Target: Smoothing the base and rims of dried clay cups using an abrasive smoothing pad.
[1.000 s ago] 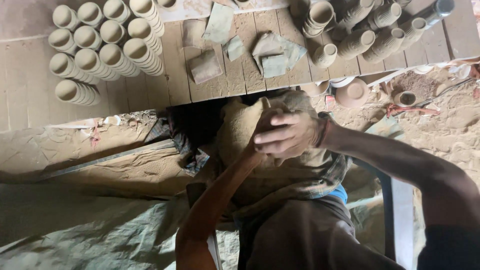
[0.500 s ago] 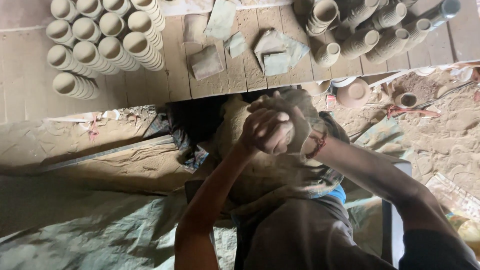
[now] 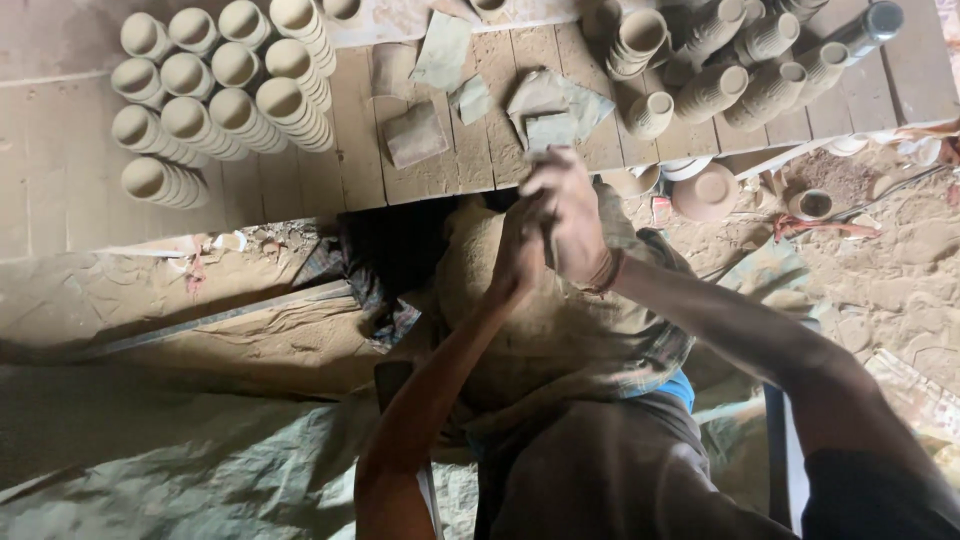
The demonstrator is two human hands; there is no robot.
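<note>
The clay lump, a big tan mound draped in part with checked cloth, sits in the person's lap, just below the edge of the wooden desk.

At the far left of the desk, stacks of small clay cups lie on their sides in tidy rows, mouths towards the camera. Below them, on the floor, dusty sheeting spreads out with a thin rod across it.

Towards the middle, flat clay scraps and crumpled pale pieces are scattered on the boards. Here the two hands meet above the top of the lump. The left hand is curled shut against the right hand, which is clenched over it; whether a pinch of clay lies between them cannot be told, as the fingers hide it. Neither grip is released.

To the right, more cups lie jumbled, some upright, some tipped, and a shallow clay dish rests on the sandy floor near a small round pot.

As for the step in hand, it looks like working or pulling a portion from the top of the lump, both hands pressed together. Any following move would seem to call for the hands to part cleanly while the lump stays steady in the lap.
</note>
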